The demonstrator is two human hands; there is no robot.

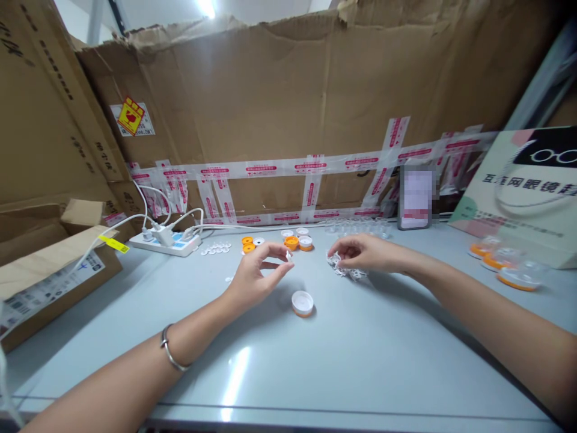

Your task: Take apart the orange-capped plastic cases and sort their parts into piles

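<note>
Between the thumb and fingertips of my left hand [259,273] is a small white plastic piece [289,257], held above the table. My right hand [360,252] reaches into a loose pile of small white plastic pieces [349,273], its fingertips curled down onto them. Whether a piece is pinched there is hidden. Below and between the hands sits a round white cap with an orange base [302,303], its hollow side up. Behind my left hand stand more orange and white round caps [291,242].
Clear plastic domes [360,228] line the back near a propped phone [415,198]. Dome-topped orange pieces [518,276] are at the right by a printed bag [523,192]. At left are a power strip [180,245], small clear discs [216,248] and an open cardboard box [58,282].
</note>
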